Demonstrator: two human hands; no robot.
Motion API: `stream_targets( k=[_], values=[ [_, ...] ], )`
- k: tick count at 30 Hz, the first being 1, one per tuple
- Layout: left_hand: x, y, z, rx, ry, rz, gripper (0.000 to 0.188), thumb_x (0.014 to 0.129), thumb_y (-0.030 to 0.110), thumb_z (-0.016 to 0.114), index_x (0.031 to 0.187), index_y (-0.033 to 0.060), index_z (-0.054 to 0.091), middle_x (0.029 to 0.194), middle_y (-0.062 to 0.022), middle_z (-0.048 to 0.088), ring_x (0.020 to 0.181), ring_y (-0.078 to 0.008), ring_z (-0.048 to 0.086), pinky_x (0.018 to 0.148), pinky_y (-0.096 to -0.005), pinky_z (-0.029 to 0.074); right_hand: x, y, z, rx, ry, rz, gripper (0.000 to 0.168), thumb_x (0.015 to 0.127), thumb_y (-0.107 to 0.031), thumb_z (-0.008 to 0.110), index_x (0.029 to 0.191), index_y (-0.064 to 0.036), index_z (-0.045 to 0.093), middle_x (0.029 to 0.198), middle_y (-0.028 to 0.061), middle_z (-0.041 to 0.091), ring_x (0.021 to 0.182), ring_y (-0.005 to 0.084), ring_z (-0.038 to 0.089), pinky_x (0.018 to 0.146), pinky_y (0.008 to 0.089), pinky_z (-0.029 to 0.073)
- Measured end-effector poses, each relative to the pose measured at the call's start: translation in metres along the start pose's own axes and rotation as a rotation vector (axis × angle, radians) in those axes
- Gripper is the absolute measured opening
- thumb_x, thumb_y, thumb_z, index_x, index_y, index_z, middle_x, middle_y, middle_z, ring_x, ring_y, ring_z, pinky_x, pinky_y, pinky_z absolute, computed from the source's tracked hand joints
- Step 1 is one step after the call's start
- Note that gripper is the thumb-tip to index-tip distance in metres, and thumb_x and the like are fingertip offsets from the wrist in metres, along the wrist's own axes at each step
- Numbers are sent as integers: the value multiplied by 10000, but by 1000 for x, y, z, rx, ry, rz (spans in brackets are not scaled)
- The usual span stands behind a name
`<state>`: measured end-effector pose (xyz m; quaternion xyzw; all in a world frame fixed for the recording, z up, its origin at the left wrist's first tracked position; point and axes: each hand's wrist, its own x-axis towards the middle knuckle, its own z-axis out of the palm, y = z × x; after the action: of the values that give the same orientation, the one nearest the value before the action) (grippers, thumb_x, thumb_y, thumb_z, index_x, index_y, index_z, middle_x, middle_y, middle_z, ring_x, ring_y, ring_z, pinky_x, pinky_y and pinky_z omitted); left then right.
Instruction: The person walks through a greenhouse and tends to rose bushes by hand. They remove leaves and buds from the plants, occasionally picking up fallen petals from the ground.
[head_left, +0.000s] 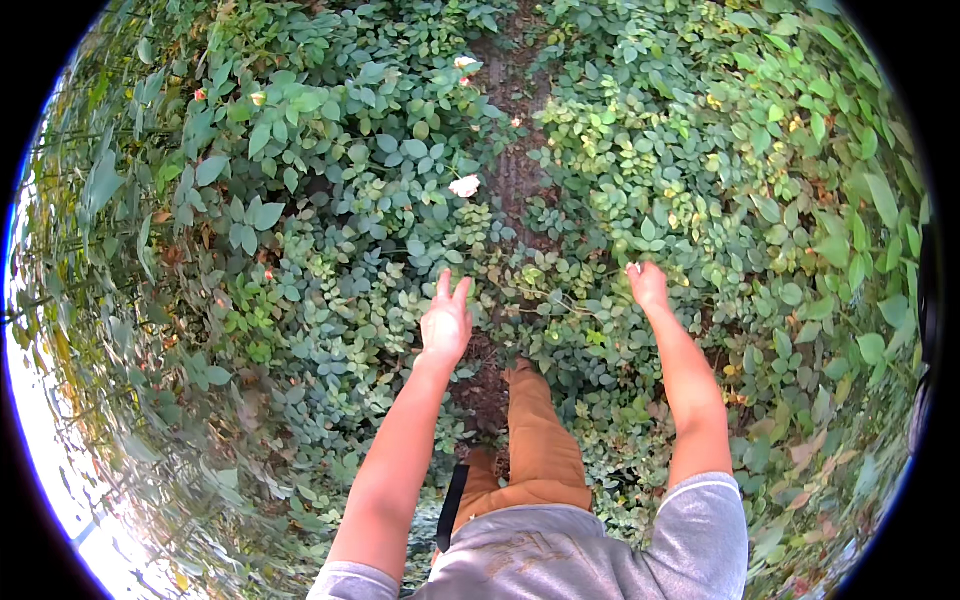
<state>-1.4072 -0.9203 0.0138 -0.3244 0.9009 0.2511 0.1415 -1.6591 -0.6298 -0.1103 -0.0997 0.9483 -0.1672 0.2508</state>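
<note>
My left hand (446, 322) reaches out over the rose bushes (360, 277) on the left of the path, its back turned up. Two of its fingers point forward, spread apart, and nothing shows in them. To the right, my right hand (648, 286) is over the leafy bushes (645, 172) on that side, fingers curled in. A small pale spot shows at its fingertips; whether that is a nail or a held thing is unclear. A white rose bloom (465, 186) stands ahead of my left hand, beside the path.
A narrow dirt path (517, 142) runs ahead between the two rows of foliage. A thin bare stem (559, 300) crosses it between my hands. Another pale bloom (464, 62) is farther up, and a red bud (199, 94) is at left. A black strap (451, 506) hangs at my left hip.
</note>
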Motion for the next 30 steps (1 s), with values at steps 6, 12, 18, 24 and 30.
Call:
stream_targets(
  k=[6,12,18,24,30],
  values=[
    [22,-38,31,76,-71,14,305,760,57,559,1063,87,578,980,-160,596,859,-326,596,740,-418,491,7,-88,46,936,-416,297,203,822,-193,602,935,-49,515,763,49,584,615,161,606,476,278,484],
    [18,-31,24,-1413,-618,-436,509,874,55,488,1352,55,312,1279,-205,447,915,-321,613,741,-417,532,41,-220,123,912,-398,194,359,826,-362,599,984,-55,504,733,48,559,585,162,568,503,274,481],
    [-12,12,3,-2150,-712,-170,617,842,37,547,1383,69,251,1377,-140,336,1139,-262,483,908,-382,447,70,-311,175,769,-398,297,526,798,-544,560,967,-47,547,658,53,551,485,165,537,395,293,444],
    [-46,-47,-5,-1668,-22,-635,412,796,-63,372,1183,37,472,924,-116,618,493,-95,452,444,-219,392,96,-323,202,958,-438,292,332,809,-425,616,786,-97,570,625,25,558,506,136,533,432,291,454],
    [-42,-163,-73,-1230,535,-810,414,914,119,425,1308,38,331,834,-94,629,426,-69,409,369,-207,365,91,-294,160,-828,-215,-681,194,819,-136,497,939,-69,635,966,137,634,913,262,626,767,373,508]
  ],
)
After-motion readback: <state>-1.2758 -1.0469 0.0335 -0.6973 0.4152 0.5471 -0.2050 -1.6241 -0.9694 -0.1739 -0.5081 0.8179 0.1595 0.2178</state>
